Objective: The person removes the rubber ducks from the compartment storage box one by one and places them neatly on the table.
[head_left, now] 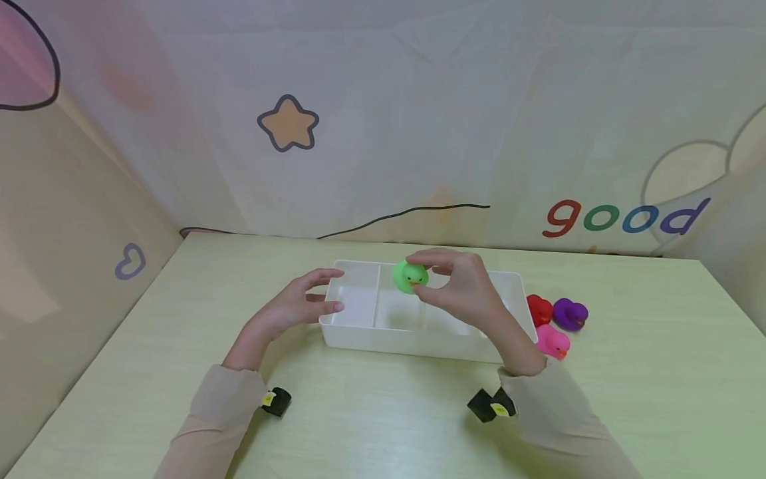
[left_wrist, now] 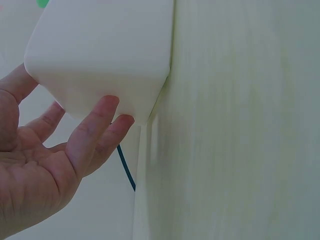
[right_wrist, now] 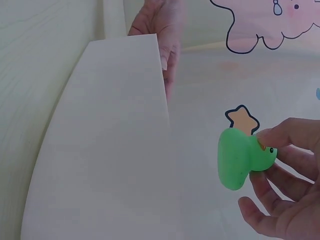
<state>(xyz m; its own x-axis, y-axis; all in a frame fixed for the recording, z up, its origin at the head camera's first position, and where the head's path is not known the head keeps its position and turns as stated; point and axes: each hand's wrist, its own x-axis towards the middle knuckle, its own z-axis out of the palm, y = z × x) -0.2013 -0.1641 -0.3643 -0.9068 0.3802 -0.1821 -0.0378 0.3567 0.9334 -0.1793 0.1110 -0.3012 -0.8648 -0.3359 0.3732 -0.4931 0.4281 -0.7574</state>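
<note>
Pinched lightly between thumb and fingertips, the green duck (head_left: 409, 276) hangs in the right hand (head_left: 463, 293) above the middle stretch of the white tray (head_left: 419, 339), clear of its floor and walls. That grip is the weak point: in the right wrist view only the thumb on the duck's head and fingers on its far side touch it, while the rounded body sticks out free. A smooth, squashy toy held this way could squirt out sideways, and from this height I judge it would bounce off a divider or the rim and roll onto the desk (head_left: 371, 426) instead of settling in a compartment.

Steadying the tray, the left hand (head_left: 296, 309) has relaxed, nearly straight fingers against the left end wall, with the thumb over the rim; it presses rather than clasps. If the right hand bumps the near wall, the light tray could skid to the right, since nothing blocks it there.

Just beyond the tray's right end sit a red duck (head_left: 540, 309), a purple duck (head_left: 570, 314) and a pink duck (head_left: 553, 341), close together; a sliding tray would probably knock them. Whether the red one touches the tray is hard to tell from here.
</note>
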